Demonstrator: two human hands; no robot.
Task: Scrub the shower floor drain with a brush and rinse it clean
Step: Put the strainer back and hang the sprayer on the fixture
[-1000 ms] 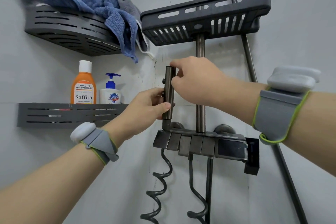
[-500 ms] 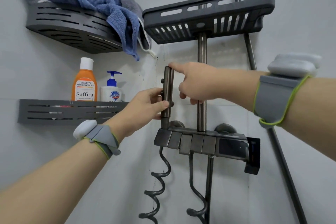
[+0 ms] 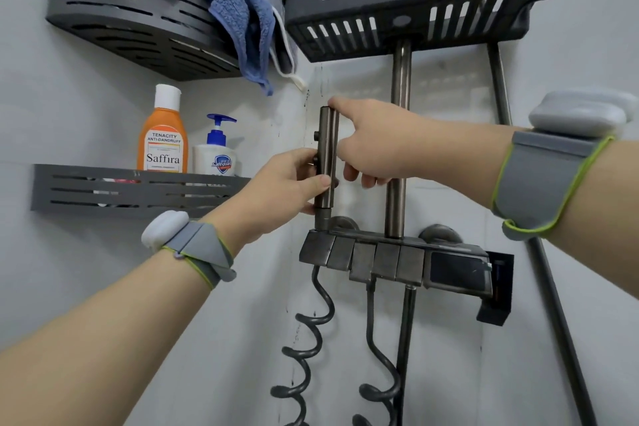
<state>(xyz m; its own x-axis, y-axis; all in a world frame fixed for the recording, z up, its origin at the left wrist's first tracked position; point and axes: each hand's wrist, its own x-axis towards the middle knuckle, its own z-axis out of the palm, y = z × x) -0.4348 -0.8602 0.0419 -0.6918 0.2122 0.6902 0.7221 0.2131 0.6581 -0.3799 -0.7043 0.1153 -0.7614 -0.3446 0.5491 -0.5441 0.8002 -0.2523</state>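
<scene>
Left grip [image 3: 287, 180] around upright sprayer [image 3: 326, 162], right fingertip [image 3: 333, 102] atop

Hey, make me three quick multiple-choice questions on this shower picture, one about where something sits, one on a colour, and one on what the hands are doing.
1. Where is the orange shampoo bottle?
A. lower wall shelf
B. top basket
C. floor

2. What colour is the soap pump?
A. red
B. blue
C. green

3. What does the left hand grip?
A. a towel
B. nothing
C. the spray wand

Answers: 1 A, it stands on the lower wall shelf. 2 B, its top is blue. 3 C, its fingers wrap the wand; the right hand touches the top.
</scene>
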